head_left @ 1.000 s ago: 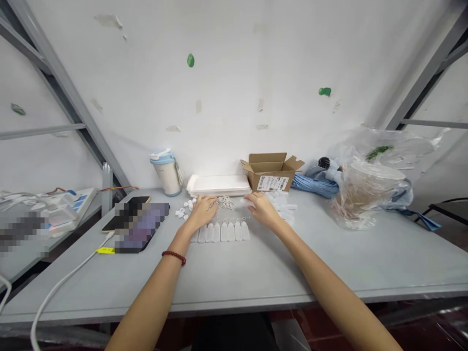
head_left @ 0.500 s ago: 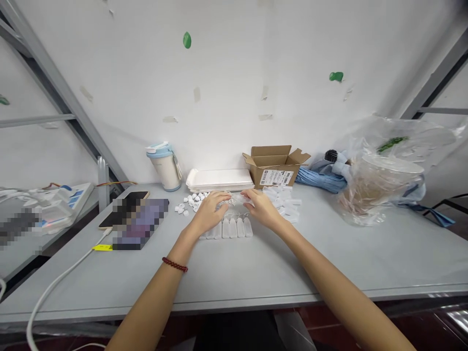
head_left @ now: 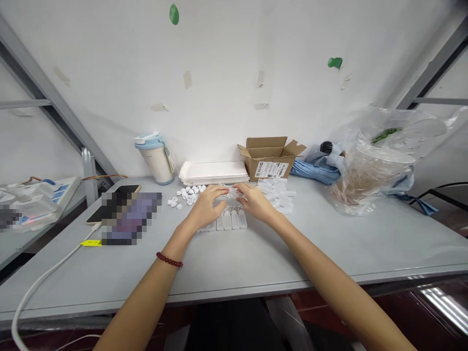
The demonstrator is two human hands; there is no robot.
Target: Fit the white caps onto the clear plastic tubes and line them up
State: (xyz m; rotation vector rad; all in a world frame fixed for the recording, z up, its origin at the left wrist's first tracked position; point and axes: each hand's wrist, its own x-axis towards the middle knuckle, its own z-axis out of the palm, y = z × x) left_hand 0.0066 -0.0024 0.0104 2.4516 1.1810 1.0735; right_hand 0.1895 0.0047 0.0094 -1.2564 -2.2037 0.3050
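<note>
My left hand [head_left: 208,207] and my right hand [head_left: 255,201] face each other above the desk, fingers curled and tips close together. A small translucent plastic piece [head_left: 233,194] shows between the fingertips, at my right thumb and fingers. What my left fingers pinch is too small to make out. Just below the hands, several flat translucent plastic tubes [head_left: 227,221] lie side by side in a row, thin loops at their far ends. Small white caps [head_left: 192,194] are heaped beyond my left hand. More loose translucent tubes [head_left: 280,195] lie to the right of my right hand.
Behind the hands stand a stack of white trays [head_left: 215,171] and an open cardboard box [head_left: 270,168]. A tumbler [head_left: 157,161] and phones [head_left: 135,217] are at left. Blue fabric [head_left: 316,171] and a plastic-wrapped spool [head_left: 373,175] occupy the right of the grey desk [head_left: 329,253].
The camera view has shifted a little, so the desk items appear slightly higher and farther left. My hands keep nearly the same curled pose over the row of tubes.
</note>
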